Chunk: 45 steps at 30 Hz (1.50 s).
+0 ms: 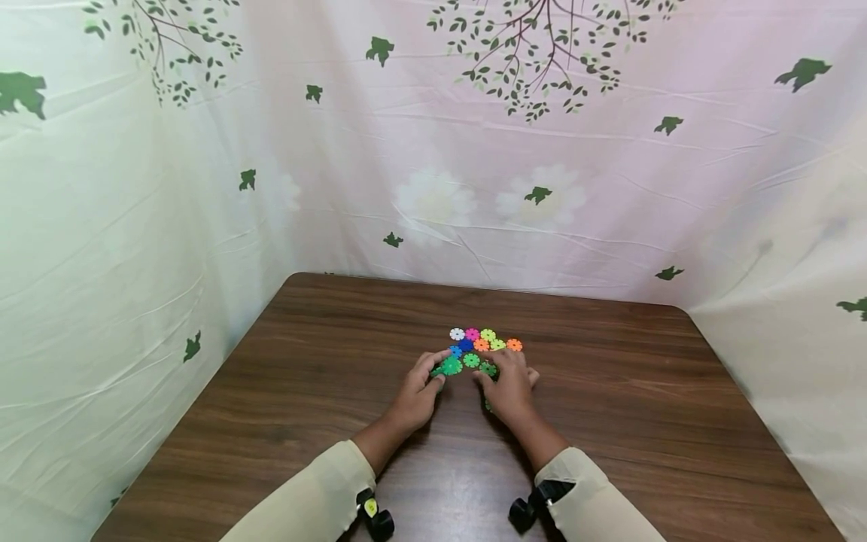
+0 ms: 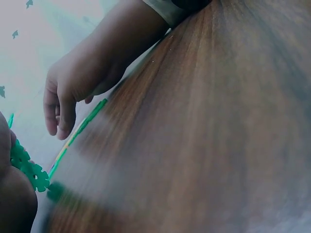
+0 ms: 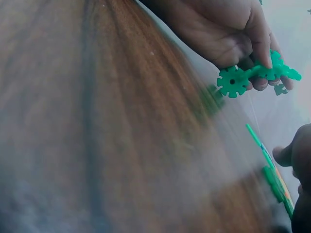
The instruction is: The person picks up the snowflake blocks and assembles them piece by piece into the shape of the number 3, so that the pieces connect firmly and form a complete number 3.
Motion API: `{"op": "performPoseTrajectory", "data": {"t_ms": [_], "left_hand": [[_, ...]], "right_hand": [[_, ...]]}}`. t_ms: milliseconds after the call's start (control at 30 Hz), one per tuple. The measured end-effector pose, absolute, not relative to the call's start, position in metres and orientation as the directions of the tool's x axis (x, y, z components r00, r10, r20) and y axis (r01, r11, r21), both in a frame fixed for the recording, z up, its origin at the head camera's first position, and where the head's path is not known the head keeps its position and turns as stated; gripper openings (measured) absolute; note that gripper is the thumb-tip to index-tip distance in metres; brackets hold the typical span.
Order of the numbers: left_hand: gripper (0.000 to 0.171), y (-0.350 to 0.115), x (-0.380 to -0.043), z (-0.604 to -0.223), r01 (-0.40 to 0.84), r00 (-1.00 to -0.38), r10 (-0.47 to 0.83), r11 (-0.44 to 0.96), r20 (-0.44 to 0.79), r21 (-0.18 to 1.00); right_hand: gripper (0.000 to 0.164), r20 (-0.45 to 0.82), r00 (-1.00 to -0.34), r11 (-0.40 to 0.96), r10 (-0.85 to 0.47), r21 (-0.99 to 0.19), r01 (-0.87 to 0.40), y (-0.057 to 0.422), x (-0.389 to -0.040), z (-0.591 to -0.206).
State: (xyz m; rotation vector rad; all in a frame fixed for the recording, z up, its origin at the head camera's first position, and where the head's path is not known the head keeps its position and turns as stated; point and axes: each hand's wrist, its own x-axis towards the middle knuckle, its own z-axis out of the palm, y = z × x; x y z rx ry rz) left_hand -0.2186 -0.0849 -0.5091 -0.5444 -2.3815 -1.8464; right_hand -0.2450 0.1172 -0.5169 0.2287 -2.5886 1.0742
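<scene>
Forearms (image 1: 314, 482) converging | left hand (image 1: 415, 395) pinching green discs (image 3: 233, 81) | right hand (image 1: 509, 385) relaxed, pointing down

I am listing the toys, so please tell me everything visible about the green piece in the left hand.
The green piece is several flat, round discs joined at angles, with notched rims and small centre holes where these show. It looks like plastic. The left hand grips it and hides part of it, seemingly just above the brown table.

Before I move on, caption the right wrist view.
Left hand holding joined green notched discs at a wood-grain table.
</scene>
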Motion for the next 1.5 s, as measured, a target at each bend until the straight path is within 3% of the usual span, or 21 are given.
{"op": "performPoseTrajectory", "data": {"t_ms": [233, 767, 1100, 1500], "left_hand": [[0.052, -0.0849, -0.2187, -0.5102, 0.324, -0.928, 0.259, 0.205, 0.268, 0.924], [0.055, -0.0864, -0.2201, -0.5118, 0.33, -0.909, 0.324, 0.173, 0.263, 0.928], [0.045, -0.0854, -0.2216, -0.5157, 0.384, -0.895, 0.303, 0.151, 0.327, 0.911], [0.039, -0.0852, -0.2222, -0.5157, 0.37, -0.907, 0.277, 0.172, 0.316, 0.913]], "right_hand": [[0.028, 0.32, -0.946, 0.727, 0.05, -0.661, -0.185, 0.1195, -0.244, -0.5171], [0.033, 0.265, -0.958, 0.77, 0.111, -0.632, -0.086, 0.1247, -0.2453, -0.5161], [0.024, 0.242, -0.963, 0.751, 0.12, -0.656, -0.071, 0.1216, -0.2478, -0.513], [0.027, 0.214, -0.968, 0.75, 0.129, -0.66, -0.045, 0.1209, -0.2481, -0.5125]]}}
